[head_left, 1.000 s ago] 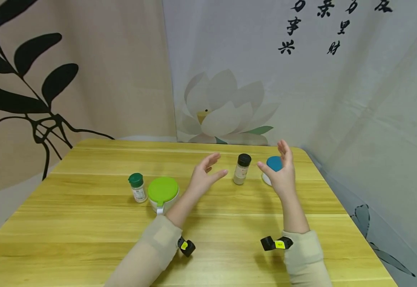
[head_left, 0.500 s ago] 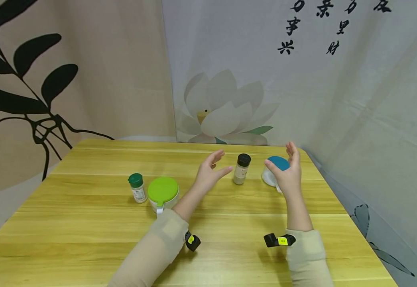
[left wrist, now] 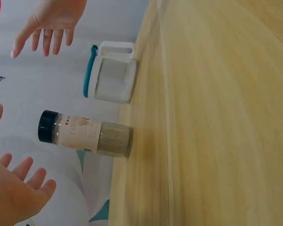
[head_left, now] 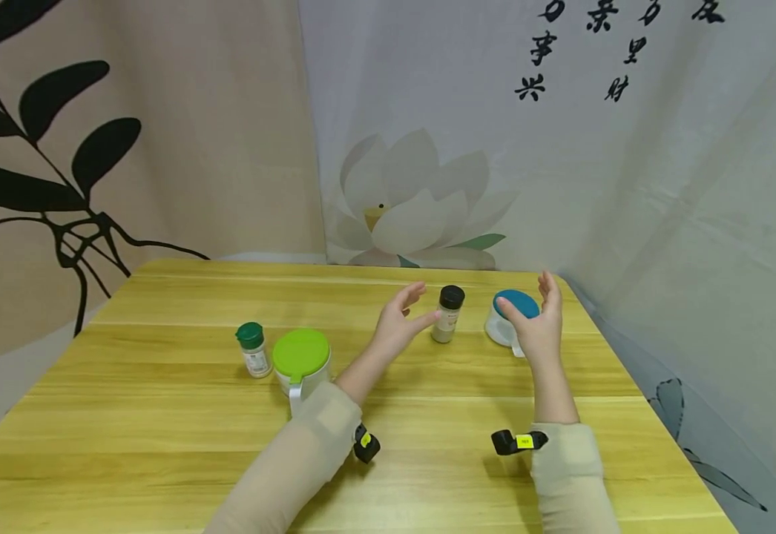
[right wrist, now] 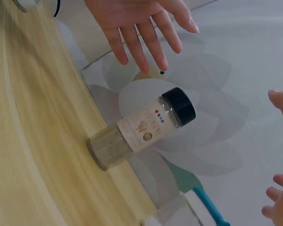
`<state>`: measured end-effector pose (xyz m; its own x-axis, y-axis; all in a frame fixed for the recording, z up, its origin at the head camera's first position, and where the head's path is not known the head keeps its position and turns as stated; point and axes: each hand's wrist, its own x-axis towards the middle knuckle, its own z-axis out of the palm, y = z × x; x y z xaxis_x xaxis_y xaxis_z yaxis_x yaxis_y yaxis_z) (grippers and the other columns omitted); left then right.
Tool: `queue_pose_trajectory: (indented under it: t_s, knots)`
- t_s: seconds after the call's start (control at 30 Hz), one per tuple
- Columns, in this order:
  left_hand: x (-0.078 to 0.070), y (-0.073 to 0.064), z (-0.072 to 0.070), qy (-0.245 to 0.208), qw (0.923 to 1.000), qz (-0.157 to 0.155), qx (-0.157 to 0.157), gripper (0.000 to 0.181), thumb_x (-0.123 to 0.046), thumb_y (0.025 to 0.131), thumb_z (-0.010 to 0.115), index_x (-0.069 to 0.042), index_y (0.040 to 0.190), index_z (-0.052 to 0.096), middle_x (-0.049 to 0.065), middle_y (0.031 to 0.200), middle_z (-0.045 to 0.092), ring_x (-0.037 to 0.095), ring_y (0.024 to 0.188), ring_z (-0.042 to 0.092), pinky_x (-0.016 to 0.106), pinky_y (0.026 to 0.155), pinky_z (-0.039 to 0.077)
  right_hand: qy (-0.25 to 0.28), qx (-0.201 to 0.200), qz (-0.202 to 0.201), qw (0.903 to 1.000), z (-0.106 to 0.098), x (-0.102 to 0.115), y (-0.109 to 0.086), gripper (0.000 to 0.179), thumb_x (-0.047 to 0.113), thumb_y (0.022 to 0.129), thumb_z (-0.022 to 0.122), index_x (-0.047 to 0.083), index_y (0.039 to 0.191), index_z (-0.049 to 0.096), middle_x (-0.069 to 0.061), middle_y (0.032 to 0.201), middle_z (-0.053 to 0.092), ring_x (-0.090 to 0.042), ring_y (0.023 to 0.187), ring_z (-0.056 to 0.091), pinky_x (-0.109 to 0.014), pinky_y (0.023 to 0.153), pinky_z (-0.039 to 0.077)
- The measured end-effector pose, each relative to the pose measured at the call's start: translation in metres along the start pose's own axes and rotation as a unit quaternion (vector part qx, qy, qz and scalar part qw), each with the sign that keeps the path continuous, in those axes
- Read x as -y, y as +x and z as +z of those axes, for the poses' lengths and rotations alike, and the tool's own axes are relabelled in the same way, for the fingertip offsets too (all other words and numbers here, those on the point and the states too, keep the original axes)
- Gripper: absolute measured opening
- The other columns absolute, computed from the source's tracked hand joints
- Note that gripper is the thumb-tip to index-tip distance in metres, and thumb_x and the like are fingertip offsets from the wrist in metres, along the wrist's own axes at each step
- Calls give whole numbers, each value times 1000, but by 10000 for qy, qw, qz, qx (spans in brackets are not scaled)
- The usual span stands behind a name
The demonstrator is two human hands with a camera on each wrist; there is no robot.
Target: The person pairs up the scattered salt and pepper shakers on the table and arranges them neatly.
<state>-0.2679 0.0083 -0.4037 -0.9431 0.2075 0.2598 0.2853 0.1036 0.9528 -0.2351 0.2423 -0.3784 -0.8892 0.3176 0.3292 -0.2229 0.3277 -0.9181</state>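
My left hand (head_left: 395, 326) hovers over the table just left of a black-capped spice bottle (head_left: 448, 320), its thumb overlapping the bottle in the head view. Thumb and fingers are spread with nothing between them. The bottle stands upright, with a pale label (left wrist: 79, 133) and powder low inside, as both wrist views show. My right hand (head_left: 540, 326) is raised, fingers apart and holding nothing. From the head, its thumb overlaps the blue lid (head_left: 511, 298) of a clear jar with a white handle (left wrist: 117, 49). The left hand's spread fingers (right wrist: 144, 42) also show in the right wrist view.
Left of the left forearm stands a handled jar with a bright green lid (head_left: 301, 354). Beside it is a small green-capped shaker bottle (head_left: 255, 352). The wooden table (head_left: 127, 430) ends at a printed cloth backdrop (head_left: 421, 200).
My left hand has moved right, closer to the black-capped spice bottle. The right hand has shifted a little to the right, uncovering more of the blue-lidded jar. The bottles and jars stay put.
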Motion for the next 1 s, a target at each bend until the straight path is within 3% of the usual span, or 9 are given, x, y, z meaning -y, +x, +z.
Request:
queue_pose_trajectory:
  t_s: [0.2, 0.43, 1.0]
  knots:
    - [4, 5, 5, 38, 10000, -15, 29, 66, -25, 85, 75, -12, 142, 45, 7, 141, 48, 21, 131, 41, 40, 107, 31, 77, -150, 197, 9997, -1, -8, 4, 93, 31, 83, 77, 21, 153, 17, 0, 155, 18, -17, 142, 14, -47, 112, 17]
    - [7, 9, 10, 42, 9999, -109, -14, 66, -25, 85, 75, -12, 142, 45, 4, 140, 49, 21, 131, 41, 39, 107, 31, 60, -192, 303, 9993, 0, -16, 6, 94, 32, 82, 77, 18, 153, 17, -1, 155, 18, -18, 142, 15, -46, 112, 18]
    - [15, 22, 20, -304, 9989, -321, -156, 64, -24, 86, 75, -11, 142, 46, 8, 137, 51, 25, 129, 42, 44, 106, 33, -29, -249, 528, 9983, 1, -39, 15, 98, 37, 81, 77, 16, 153, 14, -4, 155, 16, -24, 142, 13, -44, 112, 20]
